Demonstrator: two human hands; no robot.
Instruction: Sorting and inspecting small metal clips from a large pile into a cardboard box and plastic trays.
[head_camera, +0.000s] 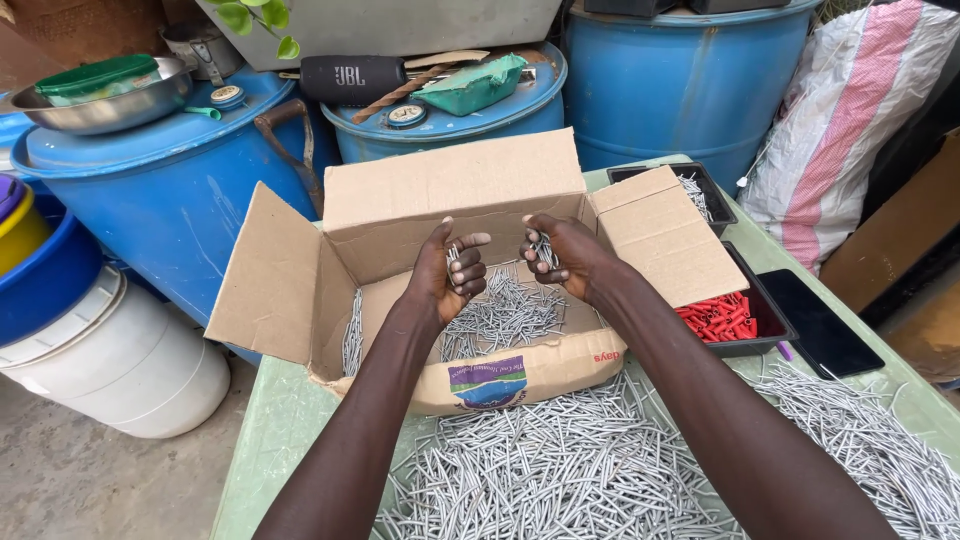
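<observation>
— Holding small bunches of grey nails, both hands sit over the open cardboard box (470, 200): the left hand (445, 275) is curled shut round a few nails (453, 262), and the right hand (565, 255) is closed on another bunch (545, 250). What could slip?

— Loose grips, I'd judge. The nails stick out of the fists, so one could slide through the fingers and land on the box's near wall or flap instead of inside. Sharp tips could also prick a palm.

— Which way do they lie?

— In the hands the long axes run roughly upright, tilted a little; which end is the head I cannot tell. The heap inside the box (505, 315) lies mostly slanting towards the far wall.

— And around it?

— A big loose pile of nails (560, 470) covers the table's (270, 440) near edge, pointing every way. By the right edge, black trays hold red plastic plugs (720, 318) and more nails (695, 195). Blue drums (170, 190) stand beyond the far edge
</observation>
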